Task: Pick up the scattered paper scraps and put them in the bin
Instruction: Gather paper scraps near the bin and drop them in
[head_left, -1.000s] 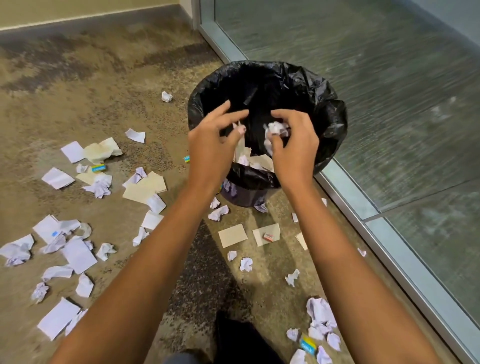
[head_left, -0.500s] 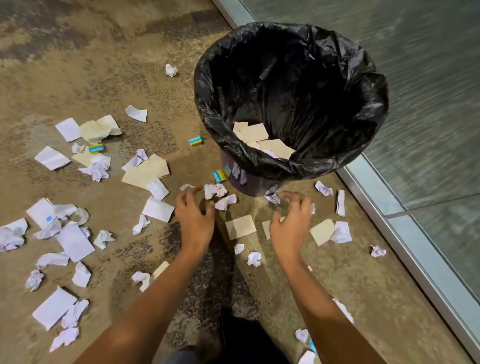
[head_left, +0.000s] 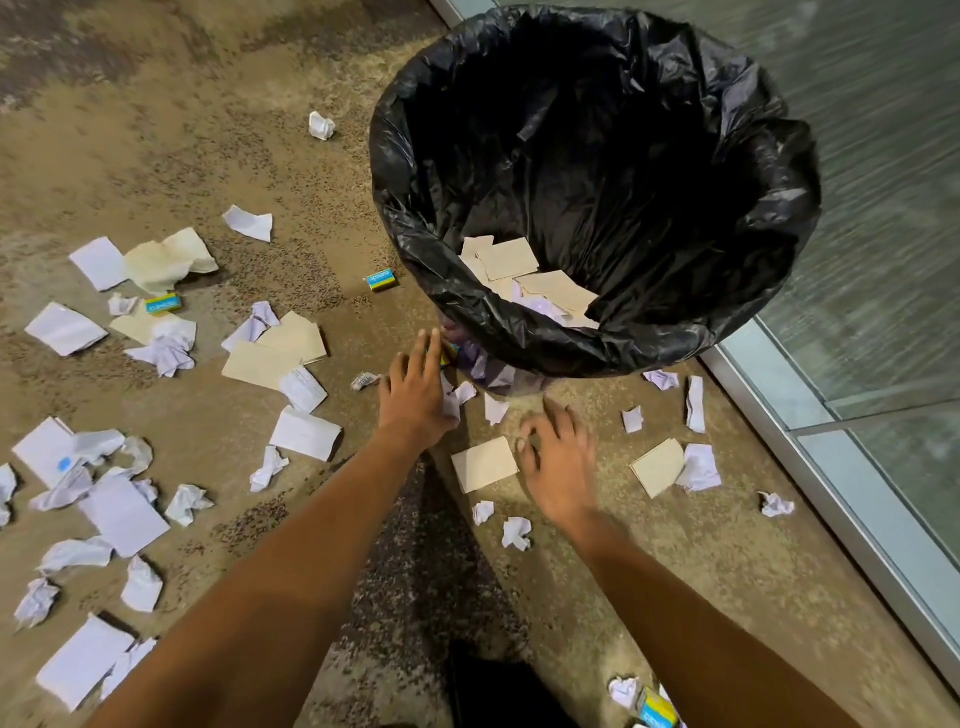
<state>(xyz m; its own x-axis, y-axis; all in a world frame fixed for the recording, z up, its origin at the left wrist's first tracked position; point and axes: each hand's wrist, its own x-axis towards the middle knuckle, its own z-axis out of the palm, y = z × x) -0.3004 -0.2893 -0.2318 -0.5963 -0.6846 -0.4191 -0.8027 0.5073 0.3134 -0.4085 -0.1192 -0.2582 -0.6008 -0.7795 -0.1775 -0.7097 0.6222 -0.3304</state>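
A bin lined with a black bag (head_left: 675, 332) stands at the upper right, with tan and white scraps lying inside. My left hand (head_left: 415, 395) reaches down at the bin's foot, fingers spread over crumpled white scraps (head_left: 457, 397) and a small blue-yellow box partly hidden behind the fingers. My right hand (head_left: 558, 457) hovers low over the floor with fingers loosely curled beside a tan paper square (head_left: 484, 464); it holds nothing that I can see. Several white and tan scraps (head_left: 306, 434) litter the floor to the left.
A metal door track (head_left: 810, 457) and glass panel run along the right. More scraps (head_left: 698, 467) lie between bin and track. Small blue-yellow boxes (head_left: 382, 280) sit on the floor. A dark shoe (head_left: 498, 691) shows at the bottom.
Both hands left the bin's mouth, where they dropped crumpled paper, and came down to the floor at the bin's foot. The view tilted downward and closer.
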